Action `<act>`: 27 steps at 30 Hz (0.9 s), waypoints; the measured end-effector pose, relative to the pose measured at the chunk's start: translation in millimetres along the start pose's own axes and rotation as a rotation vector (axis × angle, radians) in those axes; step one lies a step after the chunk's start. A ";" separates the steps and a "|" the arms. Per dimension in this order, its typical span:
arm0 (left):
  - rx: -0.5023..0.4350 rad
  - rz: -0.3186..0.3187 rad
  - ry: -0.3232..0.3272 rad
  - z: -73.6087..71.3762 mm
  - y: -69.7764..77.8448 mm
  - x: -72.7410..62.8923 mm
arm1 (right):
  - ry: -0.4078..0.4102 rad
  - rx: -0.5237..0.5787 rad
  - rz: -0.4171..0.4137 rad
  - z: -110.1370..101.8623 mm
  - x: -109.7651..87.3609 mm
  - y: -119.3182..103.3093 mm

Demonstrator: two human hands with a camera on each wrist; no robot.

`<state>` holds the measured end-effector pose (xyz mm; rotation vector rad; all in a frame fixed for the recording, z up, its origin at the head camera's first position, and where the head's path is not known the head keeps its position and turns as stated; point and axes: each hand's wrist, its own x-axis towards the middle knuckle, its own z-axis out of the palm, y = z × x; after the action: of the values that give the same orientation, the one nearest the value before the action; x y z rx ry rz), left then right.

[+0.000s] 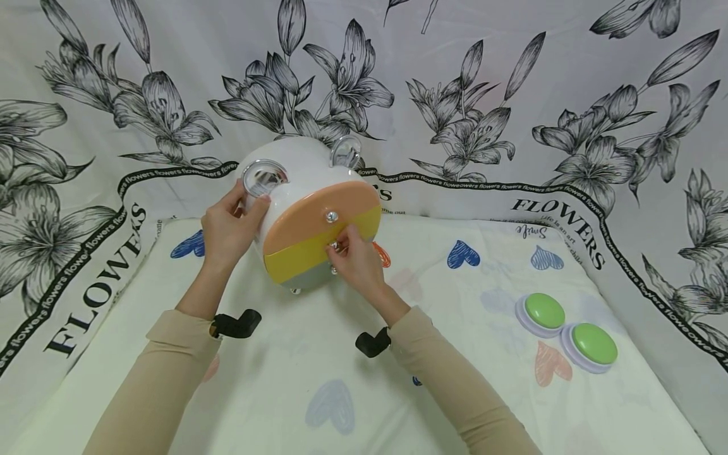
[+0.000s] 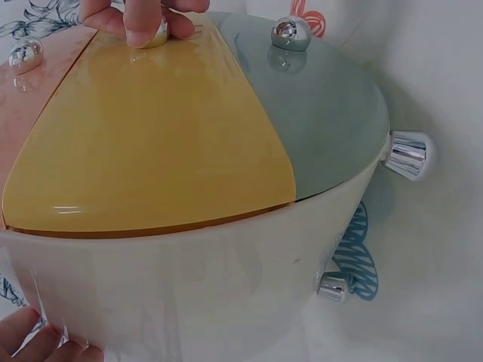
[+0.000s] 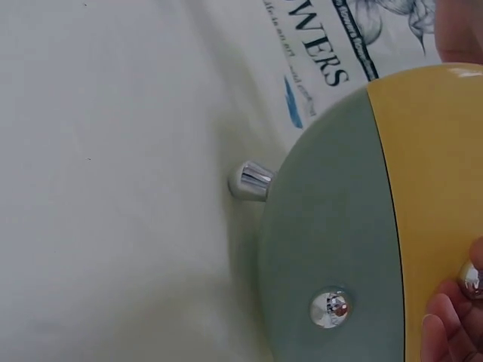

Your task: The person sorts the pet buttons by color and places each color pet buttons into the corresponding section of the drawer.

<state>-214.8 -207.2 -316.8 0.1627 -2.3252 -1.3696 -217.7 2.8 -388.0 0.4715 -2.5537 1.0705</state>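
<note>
A white rounded drawer box (image 1: 301,158) lies tipped so its face is toward me, with an orange front (image 1: 307,215), a yellow front (image 1: 298,254) and a grey-green front (image 3: 332,219), each bearing a silver knob. My left hand (image 1: 227,227) holds the box's left side, thumb beside a clear round ear-like part (image 1: 264,178). With thumb and fingers, my right hand (image 1: 361,265) pinches the yellow front's knob (image 2: 161,35). Along the yellow front's edge a thin darker strip shows in the left wrist view. Silver feet (image 2: 409,154) stick out from the box's underside.
Two round green-topped push buttons (image 1: 545,311) with pale lilac bases sit side by side at the right. A white cloth (image 1: 273,392) printed with hearts covers the table. Behind the box hangs a flower-printed curtain (image 1: 455,126).
</note>
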 end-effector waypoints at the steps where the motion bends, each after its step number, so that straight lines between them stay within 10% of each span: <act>1: 0.002 0.001 0.001 0.0 0.2 -0.1 | -0.003 -0.005 -0.001 -0.1 0.4 -0.3; 27: -0.021 -0.015 -0.001 -0.5 1.3 -0.5 | -0.040 0.037 0.027 -0.9 -4.5 0.4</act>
<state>-214.0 -206.7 -315.6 0.1740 -2.3141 -1.4008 -213.7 4.5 -389.6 0.4739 -2.5859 1.1312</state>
